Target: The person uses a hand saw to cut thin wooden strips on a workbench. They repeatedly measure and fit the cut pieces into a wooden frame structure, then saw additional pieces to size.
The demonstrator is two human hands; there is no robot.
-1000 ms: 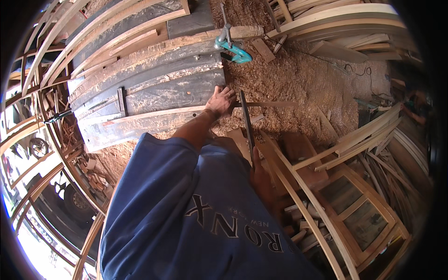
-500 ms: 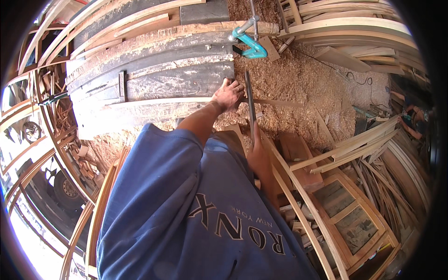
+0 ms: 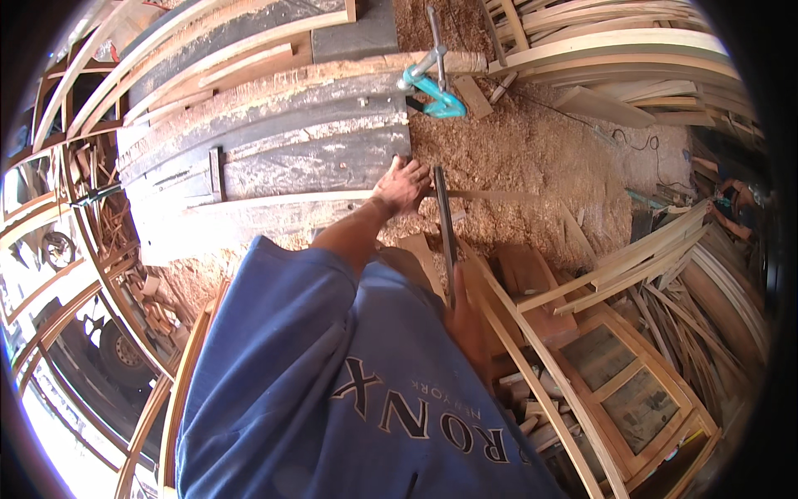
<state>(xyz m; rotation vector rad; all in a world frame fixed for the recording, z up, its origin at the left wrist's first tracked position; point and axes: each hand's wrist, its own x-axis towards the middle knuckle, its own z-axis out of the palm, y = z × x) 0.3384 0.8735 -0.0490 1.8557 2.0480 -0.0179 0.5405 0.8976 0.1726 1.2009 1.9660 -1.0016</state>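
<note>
My left hand [image 3: 402, 185] presses down on a thin wooden strip [image 3: 299, 198] at the right end of the dark workbench [image 3: 307, 154], fingers bent over it. The strip runs along the bench's near side and sticks out past the end. Just right of those fingers, a handsaw [image 3: 446, 218], seen nearly edge-on, crosses the strip. My right hand [image 3: 460, 299] is closed around the saw's near end, close to my body; its handle is mostly hidden by the hand. Whether the blade has cut into the strip cannot be made out.
A turquoise clamp [image 3: 434, 93] grips the bench's far right corner. Wood shavings [image 3: 532, 150] cover the floor beyond. Long boards [image 3: 615, 54] are stacked at the far right; a wooden frame [image 3: 623, 382] and slats lie near right. Another person [image 3: 736, 204] is at the right edge.
My right hand has drawn the saw back toward my body, its far tip now much nearer the strip. My left hand stays on the strip, its fingers flatter. The view has shifted slightly.
</note>
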